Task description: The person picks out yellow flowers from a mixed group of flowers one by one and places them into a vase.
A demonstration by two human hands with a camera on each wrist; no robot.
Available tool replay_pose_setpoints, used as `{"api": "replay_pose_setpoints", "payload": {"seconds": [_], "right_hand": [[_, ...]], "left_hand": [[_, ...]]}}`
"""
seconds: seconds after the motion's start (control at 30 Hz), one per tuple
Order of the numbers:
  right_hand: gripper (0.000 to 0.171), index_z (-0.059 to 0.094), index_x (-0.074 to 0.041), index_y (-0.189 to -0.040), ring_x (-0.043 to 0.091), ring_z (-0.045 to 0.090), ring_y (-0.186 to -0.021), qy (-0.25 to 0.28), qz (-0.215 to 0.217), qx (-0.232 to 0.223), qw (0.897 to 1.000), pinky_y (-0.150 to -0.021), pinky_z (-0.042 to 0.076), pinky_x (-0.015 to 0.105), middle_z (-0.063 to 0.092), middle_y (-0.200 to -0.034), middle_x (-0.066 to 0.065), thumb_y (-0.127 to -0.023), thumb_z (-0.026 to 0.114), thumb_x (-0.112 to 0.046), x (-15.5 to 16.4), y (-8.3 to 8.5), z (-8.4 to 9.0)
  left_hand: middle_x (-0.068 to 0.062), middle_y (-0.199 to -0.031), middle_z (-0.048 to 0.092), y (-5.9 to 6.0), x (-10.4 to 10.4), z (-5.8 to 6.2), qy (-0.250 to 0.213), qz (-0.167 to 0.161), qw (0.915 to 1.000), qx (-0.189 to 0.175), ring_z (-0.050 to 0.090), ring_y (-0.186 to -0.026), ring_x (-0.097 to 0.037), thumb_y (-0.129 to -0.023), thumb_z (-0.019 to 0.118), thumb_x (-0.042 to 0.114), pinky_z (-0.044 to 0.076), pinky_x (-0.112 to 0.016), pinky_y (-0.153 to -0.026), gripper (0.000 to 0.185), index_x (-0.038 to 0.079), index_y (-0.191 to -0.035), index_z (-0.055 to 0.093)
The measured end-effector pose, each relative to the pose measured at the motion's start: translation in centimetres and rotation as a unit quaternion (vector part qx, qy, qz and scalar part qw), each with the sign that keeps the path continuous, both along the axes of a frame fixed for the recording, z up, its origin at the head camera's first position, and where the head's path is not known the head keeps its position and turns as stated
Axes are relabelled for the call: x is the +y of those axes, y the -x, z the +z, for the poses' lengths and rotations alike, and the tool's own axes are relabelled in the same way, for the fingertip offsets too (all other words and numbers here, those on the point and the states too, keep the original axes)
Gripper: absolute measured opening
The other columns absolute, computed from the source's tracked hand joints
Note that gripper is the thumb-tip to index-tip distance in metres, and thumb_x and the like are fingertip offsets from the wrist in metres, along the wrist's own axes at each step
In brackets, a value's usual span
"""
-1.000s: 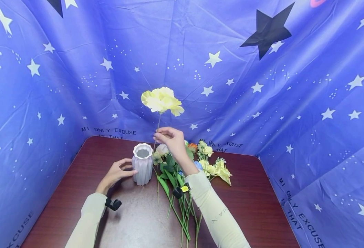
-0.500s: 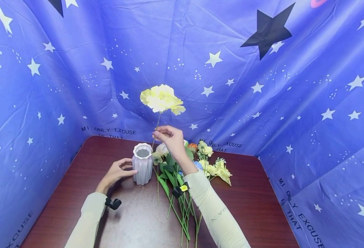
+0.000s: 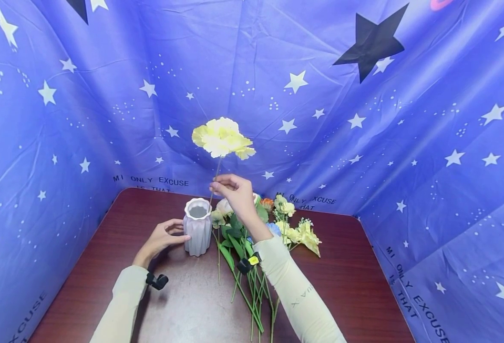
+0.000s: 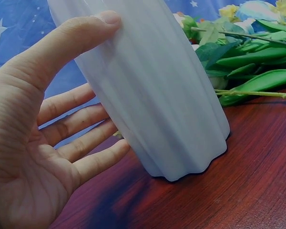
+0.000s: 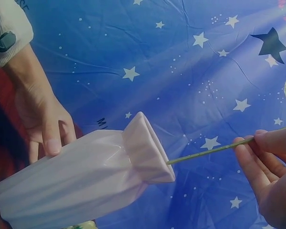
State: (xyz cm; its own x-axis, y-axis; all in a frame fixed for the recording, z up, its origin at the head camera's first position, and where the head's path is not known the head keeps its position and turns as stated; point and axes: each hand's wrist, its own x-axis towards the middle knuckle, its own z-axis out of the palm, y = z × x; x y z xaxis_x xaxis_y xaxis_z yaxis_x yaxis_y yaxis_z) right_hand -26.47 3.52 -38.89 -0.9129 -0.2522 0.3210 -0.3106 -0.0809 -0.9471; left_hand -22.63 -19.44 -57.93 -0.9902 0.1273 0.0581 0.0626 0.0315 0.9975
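A pale, fluted vase (image 3: 198, 236) stands upright on the table. My left hand (image 3: 162, 241) holds it at the side, the thumb (image 4: 97, 28) on its near face and the other fingers reaching behind it. Between thumb and fingertips, my right hand (image 3: 240, 196) pinches the thin stem (image 5: 205, 152) of a large yellow flower (image 3: 222, 138). The bloom is up above the hand, left of it in the head view. In the right wrist view the stem runs to the vase's mouth, where its lower end meets the rim (image 5: 164, 162).
On the dark red wooden table (image 3: 174, 309), several artificial flowers with green stems (image 3: 256, 286) lie right of the vase, partly under my right forearm. Their heads include yellow blooms (image 3: 307, 237) and an orange one (image 3: 267, 204). A blue star-patterned cloth (image 3: 256, 95) surrounds the table.
My right hand has shifted slightly left with the yellow flower, bringing the stem from beside the vase to its rim. The left hand and vase have stayed in place.
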Motion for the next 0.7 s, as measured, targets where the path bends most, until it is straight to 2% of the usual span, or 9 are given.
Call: {"api": "replay_pose_setpoints", "payload": {"seconds": [0.3, 0.7], "right_hand": [[0.02, 0.066, 0.017, -0.108, 0.006, 0.072, -0.075, -0.004, 0.004, -0.006, 1.0, -0.077, 0.063, 0.028, 0.071, -0.102, 0.035, -0.09, 0.069, 0.01, -0.08, 0.09, -0.05], [0.02, 0.067, 0.018, -0.108, 0.01, 0.073, -0.078, -0.023, 0.031, 0.008, 0.999, -0.079, 0.063, 0.033, 0.07, -0.101, 0.036, -0.092, 0.069, 0.006, -0.73, -0.02, -0.3]], "left_hand": [[-0.031, -0.122, 0.065, -0.08, -0.01, 0.08, 0.002, 0.001, 1.0, -0.005, 0.067, -0.096, -0.002, -0.08, 0.081, -0.001, 0.058, -0.021, -0.083, 0.053, -0.015, -0.126, 0.058], [-0.024, -0.119, 0.066, -0.05, -0.09, 0.17, -0.002, -0.004, 0.9999, -0.011, 0.067, -0.096, -0.002, -0.081, 0.082, 0.0, 0.059, -0.021, -0.082, 0.057, -0.015, -0.129, 0.056]]}}
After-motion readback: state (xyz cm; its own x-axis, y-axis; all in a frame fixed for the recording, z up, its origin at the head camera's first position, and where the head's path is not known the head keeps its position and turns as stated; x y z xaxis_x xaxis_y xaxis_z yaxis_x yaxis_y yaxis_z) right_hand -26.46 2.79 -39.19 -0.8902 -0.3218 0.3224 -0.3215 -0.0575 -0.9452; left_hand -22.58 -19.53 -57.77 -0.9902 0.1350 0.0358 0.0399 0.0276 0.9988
